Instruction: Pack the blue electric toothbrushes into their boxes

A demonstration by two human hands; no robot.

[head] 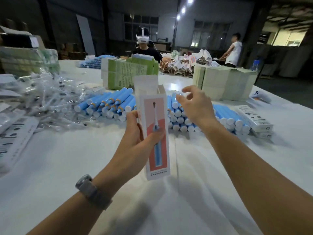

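My left hand (135,133) grips a tall white toothbrush box (156,141) printed with a blue brush on pink. It stands upright above the table with its top flap open. My right hand (194,106) hovers just right of the box top, fingers spread and relaxed, holding nothing. Below and behind it lies a pile of blue toothbrush handles (225,117) with white end caps. A second pile of the same handles (108,106) lies left of the box.
A heap of bagged brush heads (49,99) covers the left side. Packed white boxes (254,117) lie at right, flat printed cartons (15,139) at far left. Stacks of green cartons (125,73) and pale cartons (225,82) stand behind. Two people work at the far end.
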